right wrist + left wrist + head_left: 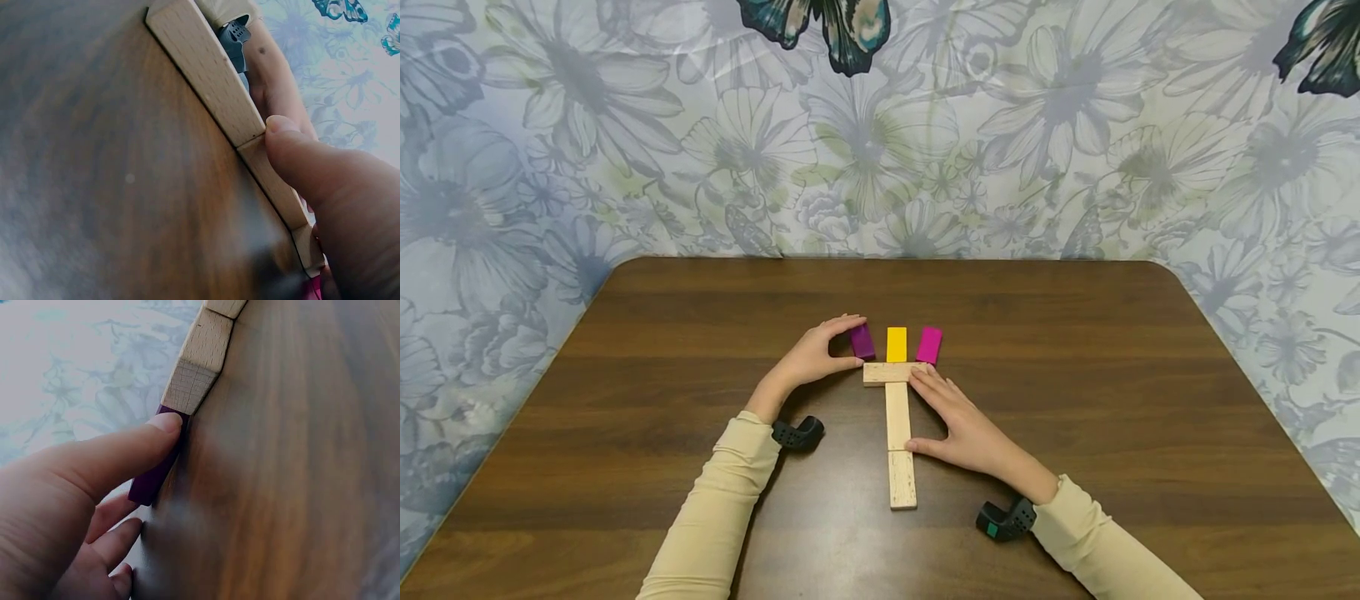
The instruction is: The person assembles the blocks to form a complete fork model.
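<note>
My left hand (808,358) pinches a purple block (862,342) end to end, thumb at its near end beside a crosswise wooden block (883,375). In the left wrist view the thumb lies over that purple block (153,481). A yellow block (897,344) and a magenta block (929,343) also stand along the crosswise piece's far side. Two plain wooden blocks, an upper (897,417) and a lower (902,481), run end to end below it. My right hand (966,429) touches the crosswise block's right end with its fingers; its thumb rests at the joint between the two lengthwise blocks.
All blocks lie on a brown wooden table (700,308) with rounded far corners. Behind it hangs a floral wall covering (880,167) with butterflies. Each wrist wears a black band, one on the left (799,434) and one on the right (1007,520).
</note>
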{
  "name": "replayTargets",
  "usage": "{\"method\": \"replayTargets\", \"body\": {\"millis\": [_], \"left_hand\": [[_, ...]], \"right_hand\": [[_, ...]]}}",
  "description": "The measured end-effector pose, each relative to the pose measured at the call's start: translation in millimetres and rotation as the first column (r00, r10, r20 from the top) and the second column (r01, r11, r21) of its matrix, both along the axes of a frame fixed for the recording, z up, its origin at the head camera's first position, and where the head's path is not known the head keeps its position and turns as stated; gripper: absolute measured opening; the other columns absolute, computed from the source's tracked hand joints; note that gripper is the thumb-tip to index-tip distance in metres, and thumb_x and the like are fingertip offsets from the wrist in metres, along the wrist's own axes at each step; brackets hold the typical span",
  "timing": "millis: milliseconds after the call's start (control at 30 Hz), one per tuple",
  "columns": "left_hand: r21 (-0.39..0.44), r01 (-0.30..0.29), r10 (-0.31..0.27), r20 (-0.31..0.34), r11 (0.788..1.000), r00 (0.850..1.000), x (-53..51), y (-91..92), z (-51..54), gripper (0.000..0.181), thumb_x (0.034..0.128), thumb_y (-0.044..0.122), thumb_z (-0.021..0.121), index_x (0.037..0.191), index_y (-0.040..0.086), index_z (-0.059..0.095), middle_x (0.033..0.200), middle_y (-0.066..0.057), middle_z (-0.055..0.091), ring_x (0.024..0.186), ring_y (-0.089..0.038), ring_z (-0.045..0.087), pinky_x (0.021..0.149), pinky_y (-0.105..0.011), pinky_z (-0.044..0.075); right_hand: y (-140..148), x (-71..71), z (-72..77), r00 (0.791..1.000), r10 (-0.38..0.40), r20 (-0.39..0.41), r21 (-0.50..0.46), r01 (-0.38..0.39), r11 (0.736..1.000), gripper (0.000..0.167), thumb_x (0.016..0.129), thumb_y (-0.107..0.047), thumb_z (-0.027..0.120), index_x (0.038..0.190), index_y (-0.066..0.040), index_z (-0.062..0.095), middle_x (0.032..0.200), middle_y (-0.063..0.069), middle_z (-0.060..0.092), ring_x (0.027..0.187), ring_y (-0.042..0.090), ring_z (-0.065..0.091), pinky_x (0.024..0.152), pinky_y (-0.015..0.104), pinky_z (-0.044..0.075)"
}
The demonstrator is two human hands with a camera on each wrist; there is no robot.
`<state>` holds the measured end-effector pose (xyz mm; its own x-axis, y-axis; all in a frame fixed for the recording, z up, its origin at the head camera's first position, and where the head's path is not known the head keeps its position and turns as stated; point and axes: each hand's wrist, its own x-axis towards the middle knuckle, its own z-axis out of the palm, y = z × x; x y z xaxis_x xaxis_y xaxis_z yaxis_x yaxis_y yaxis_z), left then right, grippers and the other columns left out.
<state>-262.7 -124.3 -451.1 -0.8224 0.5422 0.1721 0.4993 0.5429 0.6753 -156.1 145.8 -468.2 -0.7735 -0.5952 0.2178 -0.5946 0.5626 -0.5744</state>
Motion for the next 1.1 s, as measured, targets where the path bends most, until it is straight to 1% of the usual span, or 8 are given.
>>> {"method": "replayTargets", "body": {"millis": [200, 267, 400, 500, 600, 733, 933, 1100], "left_hand": [[-0.006, -0.022, 0.022, -0.001, 1.0, 1.0, 4.6, -0.7, 2.0, 0.062, 0.08, 0.017, 0.076, 0.134, 0.002, 0.05, 0.136, -0.021, 0.044, 0.131, -0.038, 0.03, 0.105, -0.049, 0.025], [-0.005, -0.021, 0.021, 0.0, 1.0, 1.0, 5.7, -0.2, 2.6, 0.061, 0.0798, 0.017, 0.076, 0.133, 0.003, 0.051, 0.136, -0.02, 0.046, 0.131, -0.037, 0.031, 0.105, -0.049, 0.025], [-0.006, 0.002, -0.002, -0.017, 1.0, 1.0, 7.0, 0.6, 2.3, 0.059, 0.0791, 0.015, 0.077, 0.132, 0.003, 0.053, 0.134, -0.018, 0.048, 0.131, -0.036, 0.031, 0.105, -0.05, 0.024], [-0.01, 0.019, -0.02, -0.032, 1.0, 0.999, 6.8, 0.3, 1.0, 0.058, 0.0792, 0.014, 0.076, 0.131, 0.002, 0.053, 0.133, -0.019, 0.049, 0.131, -0.036, 0.031, 0.106, -0.052, 0.021], [-0.007, 0.024, -0.024, -0.03, 1.0, 0.999, 5.8, -1.1, 0.1, 0.058, 0.0795, 0.014, 0.076, 0.131, 0.002, 0.053, 0.133, -0.019, 0.048, 0.132, -0.036, 0.031, 0.105, -0.053, 0.021], [-0.001, 0.023, -0.023, -0.017, 1.0, 1.0, 4.1, -3.8, -1.0, 0.058, 0.0802, 0.014, 0.076, 0.132, 0.003, 0.053, 0.135, -0.019, 0.047, 0.132, -0.035, 0.029, 0.105, -0.053, 0.022], [-0.012, 0.017, -0.017, -0.012, 1.0, 1.0, 5.8, -6.4, -7.5, 0.059, 0.0809, 0.015, 0.075, 0.133, 0.003, 0.051, 0.136, -0.02, 0.045, 0.132, -0.034, 0.029, 0.107, -0.053, 0.017], [-0.012, 0.016, -0.016, 0.008, 1.0, 1.0, 6.4, -7.3, -9.9, 0.061, 0.0815, 0.017, 0.075, 0.135, 0.003, 0.049, 0.138, -0.021, 0.042, 0.133, -0.035, 0.029, 0.108, -0.051, 0.013]], "right_hand": [[0, 0.4, 0.6, 1.0, 0.0, -0.008, -0.001, 0.0, 1.0, 0.086, 0.084, -0.049, 0.066, 0.147, -0.004, 0.028, 0.153, 0.006, 0.021, 0.14, 0.021, 0.008, 0.109, 0.046, 0.011], [1, 0.7, 1.0, 1.0, -0.001, -0.009, 0.0, 0.001, 1.0, 0.086, 0.083, -0.048, 0.066, 0.147, -0.004, 0.028, 0.153, 0.006, 0.021, 0.14, 0.021, 0.008, 0.109, 0.047, 0.012], [1, 0.8, 1.8, 1.0, -0.004, -0.011, -0.004, 0.004, 1.0, 0.086, 0.083, -0.046, 0.068, 0.147, -0.004, 0.028, 0.153, 0.006, 0.021, 0.14, 0.022, 0.008, 0.109, 0.048, 0.012], [0, 0.5, 1.4, 1.0, -0.006, -0.012, 0.0, 0.006, 1.0, 0.087, 0.083, -0.047, 0.068, 0.147, -0.004, 0.028, 0.153, 0.007, 0.021, 0.14, 0.022, 0.008, 0.109, 0.049, 0.012], [0, -0.7, 0.8, 1.0, -0.003, -0.014, 0.007, 0.004, 1.0, 0.087, 0.083, -0.047, 0.067, 0.147, -0.003, 0.028, 0.153, 0.007, 0.02, 0.14, 0.022, 0.008, 0.109, 0.049, 0.012], [-2, -3.7, -0.2, 1.0, -0.003, -0.013, 0.012, 0.003, 1.0, 0.087, 0.083, -0.047, 0.067, 0.147, -0.004, 0.028, 0.153, 0.006, 0.02, 0.14, 0.022, 0.008, 0.109, 0.048, 0.012], [-3, -2.9, -3.3, 1.0, 0.004, 0.001, 0.014, -0.004, 1.0, 0.087, 0.084, -0.05, 0.065, 0.147, -0.003, 0.028, 0.153, 0.006, 0.02, 0.14, 0.023, 0.008, 0.109, 0.049, 0.012], [-3, -2.9, -3.6, 1.0, 0.012, -0.007, 0.007, -0.012, 1.0, 0.087, 0.083, -0.047, 0.067, 0.146, -0.002, 0.028, 0.153, 0.008, 0.021, 0.14, 0.024, 0.009, 0.108, 0.05, 0.012]]}}
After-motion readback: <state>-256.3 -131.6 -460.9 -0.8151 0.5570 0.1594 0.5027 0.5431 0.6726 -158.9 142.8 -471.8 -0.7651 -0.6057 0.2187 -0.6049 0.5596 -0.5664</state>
